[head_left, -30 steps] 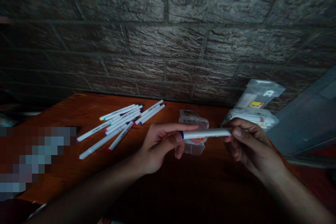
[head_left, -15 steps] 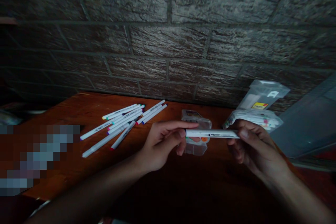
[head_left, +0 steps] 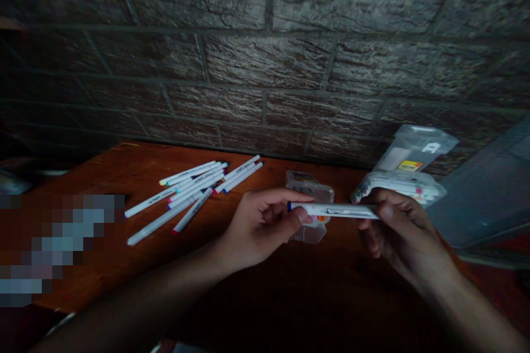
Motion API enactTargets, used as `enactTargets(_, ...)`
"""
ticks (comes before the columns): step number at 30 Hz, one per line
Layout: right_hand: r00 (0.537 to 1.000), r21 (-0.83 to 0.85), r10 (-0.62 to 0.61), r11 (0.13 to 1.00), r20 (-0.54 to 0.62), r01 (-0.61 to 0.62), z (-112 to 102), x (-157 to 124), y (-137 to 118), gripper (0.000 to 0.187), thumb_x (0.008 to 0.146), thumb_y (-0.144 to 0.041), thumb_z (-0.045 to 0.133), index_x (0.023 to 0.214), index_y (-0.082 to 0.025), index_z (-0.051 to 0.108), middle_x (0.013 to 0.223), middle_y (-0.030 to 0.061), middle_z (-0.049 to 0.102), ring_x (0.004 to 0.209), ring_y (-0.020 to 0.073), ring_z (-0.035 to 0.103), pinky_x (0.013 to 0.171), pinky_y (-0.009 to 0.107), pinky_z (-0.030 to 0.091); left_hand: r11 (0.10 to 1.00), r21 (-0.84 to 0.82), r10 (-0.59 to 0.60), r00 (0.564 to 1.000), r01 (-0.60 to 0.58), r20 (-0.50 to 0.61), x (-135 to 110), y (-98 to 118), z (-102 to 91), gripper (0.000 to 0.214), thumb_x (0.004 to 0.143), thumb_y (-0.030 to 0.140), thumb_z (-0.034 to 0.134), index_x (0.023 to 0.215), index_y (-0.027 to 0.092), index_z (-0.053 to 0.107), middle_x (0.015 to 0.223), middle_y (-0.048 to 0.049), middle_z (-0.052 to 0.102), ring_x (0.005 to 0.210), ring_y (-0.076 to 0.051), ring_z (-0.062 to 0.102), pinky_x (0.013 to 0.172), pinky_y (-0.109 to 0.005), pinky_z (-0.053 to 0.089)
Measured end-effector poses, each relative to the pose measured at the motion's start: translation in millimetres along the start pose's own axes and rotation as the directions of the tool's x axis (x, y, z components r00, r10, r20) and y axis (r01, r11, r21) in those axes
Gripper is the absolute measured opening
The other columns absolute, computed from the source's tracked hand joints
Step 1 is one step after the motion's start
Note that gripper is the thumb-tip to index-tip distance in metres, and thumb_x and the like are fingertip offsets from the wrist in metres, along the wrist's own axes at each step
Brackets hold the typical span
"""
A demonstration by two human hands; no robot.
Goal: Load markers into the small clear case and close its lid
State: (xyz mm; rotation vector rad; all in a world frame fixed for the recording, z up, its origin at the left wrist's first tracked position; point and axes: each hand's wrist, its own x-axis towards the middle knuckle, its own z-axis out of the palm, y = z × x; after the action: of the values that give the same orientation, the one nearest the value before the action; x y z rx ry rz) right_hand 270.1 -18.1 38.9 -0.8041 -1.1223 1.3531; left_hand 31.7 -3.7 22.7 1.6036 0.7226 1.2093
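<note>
A white marker (head_left: pixel 343 210) with a blue end lies level between my two hands above the table. My left hand (head_left: pixel 265 226) pinches it near the blue end, thumb in front and index finger stretched along behind. At the other end, the thumb and fingers of my right hand (head_left: pixel 408 231) are closed on it. Behind the marker sits a small clear plastic case (head_left: pixel 308 185) with an orange sticker, partly hidden by my left hand and the marker. Just beyond my right hand stands an open clear marker box (head_left: pixel 426 149) with several white markers (head_left: pixel 424 190) in it.
Several loose white markers (head_left: pixel 194 190) with coloured ends lie in a pile on the wooden table (head_left: pixel 103 176) to the left. A stone-block wall (head_left: pixel 265 66) rises along the table's back edge. A grey translucent panel (head_left: pixel 488 187) stands at the right. One patch at lower left is pixelated.
My left thumb has shifted right along the marker, away from its blue end, and the marker has turned slightly about its length. My right hand keeps its grip.
</note>
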Motion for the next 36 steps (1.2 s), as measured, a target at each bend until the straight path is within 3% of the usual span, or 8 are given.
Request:
enactTargets(7, 0.998, -0.044, -0.048, 0.998, 0.034, 0.050, -2.0, -0.4, 2.9, 0.027, 0.076, -0.042, 0.093, 0.070, -0.021, 0.078, 0.060, 0.0013, 0.076, 0.035, 0.0123, 0.065, 0.033, 0.016, 0.053, 0.999, -0.026, 0.040, 0.999, -0.040, 0.000, 1.1, 1.0, 1.4, 0.014, 0.085, 0.017, 0.077, 0.097, 0.011, 0.077, 0.072, -0.0031, 0.076, 0.047, -0.007, 0.055, 0.039, -0.017, 0.039)
enactTargets(17, 0.995, -0.051, -0.059, 0.997, 0.075, 0.063, -4.7, -4.5, 6.6, 0.017, 0.080, -0.030, 0.092, 0.095, -0.025, 0.084, 0.069, 0.0018, 0.080, 0.041, 0.0108, 0.067, 0.038, 0.015, 0.056, 0.999, -0.021, 0.047, 0.998, -0.048, -0.038, 3.3, 2.8, 2.4, 0.010, 0.083, 0.014, 0.078, 0.092, 0.013, 0.075, 0.072, -0.0005, 0.075, 0.048, -0.006, 0.056, 0.041, -0.016, 0.040)
enactTargets(22, 0.993, -0.058, -0.030, 0.998, 0.114, 0.037, -8.1, -6.1, 9.8, 0.016, 0.082, -0.028, 0.091, 0.097, -0.026, 0.084, 0.069, 0.0017, 0.080, 0.043, 0.0108, 0.068, 0.041, 0.016, 0.057, 0.995, -0.041, 0.089, 0.996, -0.090, -0.033, 3.7, 5.3, 2.6, 0.009, 0.080, 0.013, 0.081, 0.085, 0.013, 0.074, 0.074, -0.0016, 0.076, 0.058, -0.008, 0.064, 0.049, -0.015, 0.046)
enactTargets(28, 0.993, -0.031, -0.036, 0.999, 0.115, 0.040, -5.6, -5.2, 8.7, 0.014, 0.083, -0.029, 0.090, 0.096, -0.026, 0.084, 0.069, 0.0012, 0.081, 0.042, 0.0096, 0.067, 0.040, 0.014, 0.056, 0.995, -0.073, 0.074, 0.997, -0.074, 0.000, 1.7, 4.6, 3.5, 0.008, 0.085, 0.013, 0.077, 0.091, 0.014, 0.073, 0.073, 0.0017, 0.073, 0.048, -0.004, 0.054, 0.042, -0.014, 0.040)
enactTargets(36, 0.993, -0.030, -0.030, 0.999, 0.112, 0.034, -5.2, -3.5, 8.5, 0.012, 0.083, -0.028, 0.090, 0.093, -0.027, 0.084, 0.069, -0.0001, 0.081, 0.043, 0.0099, 0.069, 0.041, 0.014, 0.057, 0.992, -0.121, 0.036, 0.999, -0.032, 0.030, -1.1, 1.3, 1.3, 0.007, 0.087, 0.014, 0.075, 0.094, 0.015, 0.073, 0.075, 0.0020, 0.071, 0.049, -0.004, 0.052, 0.044, -0.015, 0.042)
